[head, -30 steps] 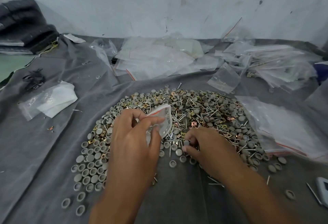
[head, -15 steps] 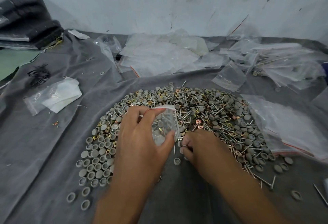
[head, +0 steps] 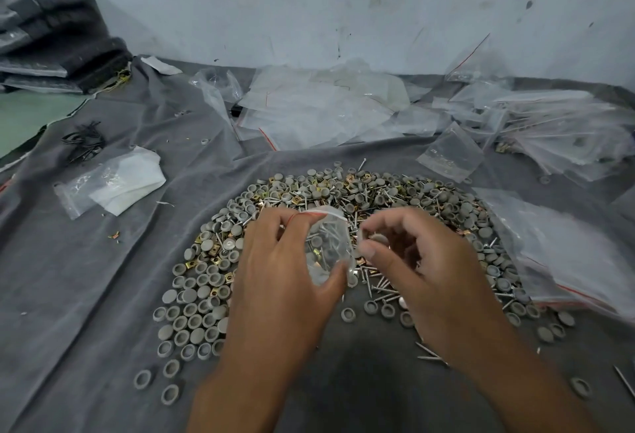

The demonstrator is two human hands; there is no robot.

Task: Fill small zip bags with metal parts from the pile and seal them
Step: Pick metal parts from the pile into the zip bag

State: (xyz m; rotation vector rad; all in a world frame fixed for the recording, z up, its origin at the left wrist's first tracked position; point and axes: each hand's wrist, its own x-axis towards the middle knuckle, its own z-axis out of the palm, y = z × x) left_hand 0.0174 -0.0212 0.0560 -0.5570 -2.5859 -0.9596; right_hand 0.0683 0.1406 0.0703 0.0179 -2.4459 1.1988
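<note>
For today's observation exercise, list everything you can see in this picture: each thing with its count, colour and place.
pile of metal parts: many, grey caps, brass clips, silver nails, centre of cloth
grey cloth: one, covers the table
small zip bag: one, clear, red-lined top, partly filled
empty bags: many, clear, back
filled bags: several, clear, back right
dark folded fabric: stack, back left
left hand: holds the bag
right hand: pinches a grey cap beside the bag's mouth

Bare grey cloth (head: 86,295) lies open on the near left and in the near middle, between the forearms. The pile (head: 378,199) of caps, screws and clips fills the centre in an arc. Loose bags (head: 319,106) crowd the far side; more bags (head: 563,250) block the right. A folded bag (head: 113,182) sits far left.
</note>
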